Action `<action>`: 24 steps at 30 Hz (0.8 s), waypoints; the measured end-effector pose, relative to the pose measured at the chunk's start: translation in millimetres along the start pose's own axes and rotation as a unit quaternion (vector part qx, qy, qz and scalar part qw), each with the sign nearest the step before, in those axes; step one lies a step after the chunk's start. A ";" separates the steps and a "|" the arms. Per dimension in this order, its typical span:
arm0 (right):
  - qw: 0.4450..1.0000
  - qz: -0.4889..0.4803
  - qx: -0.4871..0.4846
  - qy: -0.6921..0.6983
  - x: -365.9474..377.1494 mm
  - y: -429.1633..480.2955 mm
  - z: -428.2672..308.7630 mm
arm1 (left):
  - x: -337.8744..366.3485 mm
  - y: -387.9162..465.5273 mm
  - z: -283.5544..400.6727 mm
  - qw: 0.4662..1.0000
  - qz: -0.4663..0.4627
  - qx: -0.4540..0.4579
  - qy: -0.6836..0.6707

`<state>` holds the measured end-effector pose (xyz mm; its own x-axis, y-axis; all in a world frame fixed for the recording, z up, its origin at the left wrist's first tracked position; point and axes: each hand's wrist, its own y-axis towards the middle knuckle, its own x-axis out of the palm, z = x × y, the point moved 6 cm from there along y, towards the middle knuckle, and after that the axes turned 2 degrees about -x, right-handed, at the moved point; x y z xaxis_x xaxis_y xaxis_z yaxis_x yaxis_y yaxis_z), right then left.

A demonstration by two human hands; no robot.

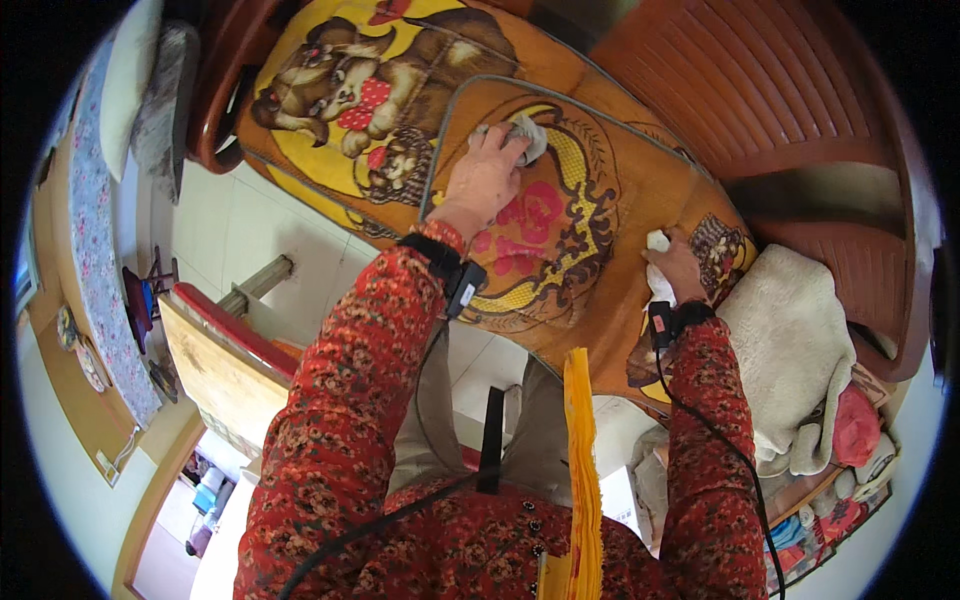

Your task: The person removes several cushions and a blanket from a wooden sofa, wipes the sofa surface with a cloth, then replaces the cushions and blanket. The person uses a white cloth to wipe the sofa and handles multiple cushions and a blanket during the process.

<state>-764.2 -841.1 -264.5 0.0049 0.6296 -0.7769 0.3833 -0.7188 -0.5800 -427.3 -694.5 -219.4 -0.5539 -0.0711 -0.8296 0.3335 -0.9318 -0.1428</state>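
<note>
Rolled-up grey cloth or socks (529, 139) lie under the fingers of my left hand (486, 176), on an orange-brown patterned blanket (622, 217) spread over a wooden seat. Whether the left fingers grip the bundle or only press it down is unclear. At the right, my right hand (679, 268) holds a white cloth item (658, 279) against the same blanket. Flowers and a scroll border are printed between the hands, and cartoon dogs at the upper left. A yellow strap or strip of cloth (581, 450) hangs down in front of my body.
Slatted reddish-brown wooden backrest (750, 82) stands behind the blanket. A cream fleece (787, 345) lies at the right, beside a pink cloth item (855, 426) and small goods. At the left are a light tabletop (225, 367) and a wooden armrest (217, 90). Dark cables run along my sleeves.
</note>
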 end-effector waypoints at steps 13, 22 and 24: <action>0.997 -0.050 0.058 0.009 40.1 30.2 27.8 | 73.5 -145.0 -20.6 0.913 -0.384 -0.114 0.078; 0.998 -0.031 0.048 -0.007 38.4 33.2 22.8 | 34.2 -14.5 -5.0 0.995 0.090 -0.003 0.042; 0.996 -0.043 0.072 -0.019 37.7 32.0 22.2 | 59.2 -4.3 -10.9 0.997 0.015 -0.073 0.017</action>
<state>-772.2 -846.9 -317.8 -0.0579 0.6817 -0.7293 0.2449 -0.6985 -0.6724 -453.3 -690.9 -273.8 -0.5168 -0.0843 -0.8520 0.4584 -0.8678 -0.1922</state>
